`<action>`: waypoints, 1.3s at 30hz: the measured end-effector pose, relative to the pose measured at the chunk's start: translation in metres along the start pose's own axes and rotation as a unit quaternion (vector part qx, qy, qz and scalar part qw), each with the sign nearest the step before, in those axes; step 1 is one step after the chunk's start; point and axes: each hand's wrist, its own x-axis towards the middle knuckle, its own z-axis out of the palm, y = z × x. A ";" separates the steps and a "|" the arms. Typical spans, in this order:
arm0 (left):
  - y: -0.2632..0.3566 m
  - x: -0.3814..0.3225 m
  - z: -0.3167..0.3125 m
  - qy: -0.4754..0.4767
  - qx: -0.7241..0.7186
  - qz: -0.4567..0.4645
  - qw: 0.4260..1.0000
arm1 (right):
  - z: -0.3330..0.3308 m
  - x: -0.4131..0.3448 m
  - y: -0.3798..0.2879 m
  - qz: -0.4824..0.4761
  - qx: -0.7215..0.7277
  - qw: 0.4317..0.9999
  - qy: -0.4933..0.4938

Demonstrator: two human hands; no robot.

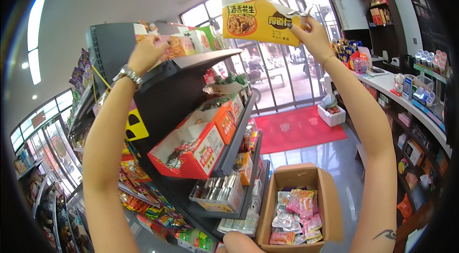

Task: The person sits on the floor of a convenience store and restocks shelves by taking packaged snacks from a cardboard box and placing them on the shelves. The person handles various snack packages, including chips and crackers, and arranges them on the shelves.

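My right hand (313, 37) holds up a yellow cardboard display box (263, 34) by its right end, with the thumb on the front. The box has a torn upper edge and a picture of peanuts, and it bears writing. My left hand (148, 50) is raised at the near end of the top shelf (208, 57), fingers curled beside the snack packets (175, 46). Whether those fingers grip a packet cannot be made out. Below, an open carton (330, 199) of pink and silver sachets (299, 210) stands against the shelving.
On the middle shelf sit red display boxes (211, 149) of wrapped snacks. A clear plastic bin (215, 204) is lower down. A counter (387, 84) runs along the right. A red mat (297, 127) and a white foam box (331, 115) lie by the glass doors.
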 end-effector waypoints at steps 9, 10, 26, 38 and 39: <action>0.119 -0.194 -0.006 0.062 -0.006 0.376 0.924 | -0.098 -0.225 0.010 0.046 -0.057 0.995 -0.064; 0.123 -0.229 0.002 0.013 -0.037 0.379 0.924 | -0.103 -0.255 0.011 -0.007 -0.140 0.987 -0.081; 0.135 -0.569 0.242 -0.362 -0.579 -0.435 0.587 | -0.116 -0.571 -0.064 0.590 0.111 0.799 -0.014; 0.198 -0.552 0.246 -0.374 -0.669 -0.471 0.437 | -0.070 -0.618 -0.075 0.733 0.323 0.596 0.066; 0.198 -0.551 0.249 -0.376 -0.652 -0.469 0.462 | -0.066 -0.620 -0.079 0.729 0.326 0.600 0.049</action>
